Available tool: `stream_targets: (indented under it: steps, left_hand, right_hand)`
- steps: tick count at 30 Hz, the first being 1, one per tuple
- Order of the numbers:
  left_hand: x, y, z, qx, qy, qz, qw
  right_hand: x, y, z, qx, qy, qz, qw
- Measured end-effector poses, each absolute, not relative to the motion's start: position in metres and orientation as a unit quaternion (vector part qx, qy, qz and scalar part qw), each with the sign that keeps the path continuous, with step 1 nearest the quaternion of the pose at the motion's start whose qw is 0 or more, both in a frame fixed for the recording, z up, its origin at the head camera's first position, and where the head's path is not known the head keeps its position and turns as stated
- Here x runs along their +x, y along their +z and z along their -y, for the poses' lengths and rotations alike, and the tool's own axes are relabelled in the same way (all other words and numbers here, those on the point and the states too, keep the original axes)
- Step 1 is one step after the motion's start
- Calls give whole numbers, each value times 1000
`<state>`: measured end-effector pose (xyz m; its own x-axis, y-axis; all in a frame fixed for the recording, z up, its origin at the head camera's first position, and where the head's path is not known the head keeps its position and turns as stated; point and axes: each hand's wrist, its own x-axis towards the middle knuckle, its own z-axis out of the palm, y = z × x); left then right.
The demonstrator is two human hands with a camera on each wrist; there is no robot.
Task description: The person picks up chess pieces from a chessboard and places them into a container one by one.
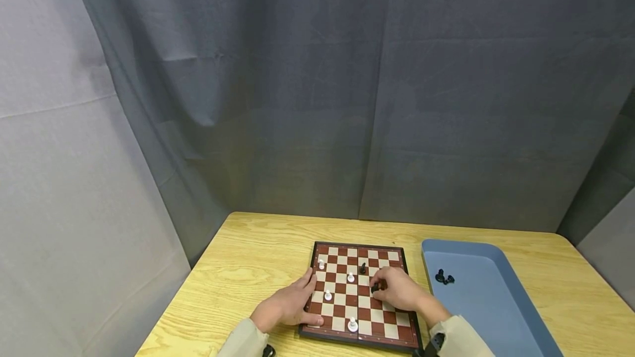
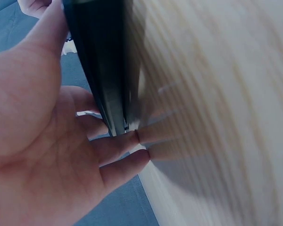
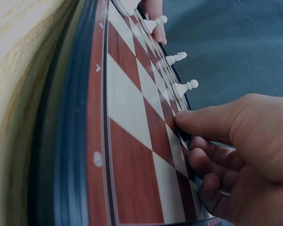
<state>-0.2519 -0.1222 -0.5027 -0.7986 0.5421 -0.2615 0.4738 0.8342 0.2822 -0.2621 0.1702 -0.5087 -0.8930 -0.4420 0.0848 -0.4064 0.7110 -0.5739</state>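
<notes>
We pinch a black piece in our right hand, within the right half of the chessboard, tilt unclear; our left hand, fingers extended, touches the left edge.

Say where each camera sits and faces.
On the head: faces forward and down at the red-and-white checkered chessboard; beige sleeves, left grip and right grip show.
On left wrist: faces the chessboard's black edge and yellow wooden table; left grip, perhaps right.
On right wrist: faces across the chessboard; both grips show.
Head and right wrist views share white chess pieces.
</notes>
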Motion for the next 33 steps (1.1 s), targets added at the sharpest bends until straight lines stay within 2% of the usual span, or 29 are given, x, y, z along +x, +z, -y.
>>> stream_targets:
  steps: [8, 19, 33]
  left_hand:
    - [-252, -502, 122, 271, 100, -943, 166]
    - [-253, -504, 123, 270, 102, -943, 168]
    - [-252, -503, 122, 267, 105, -943, 170]
  right_hand:
    - [-262, -509, -171, -225, -306, -925, 20]
    - [-259, -498, -177, -209, -340, -916, 49]
    - [-256, -484, -189, -213, -357, -909, 35]
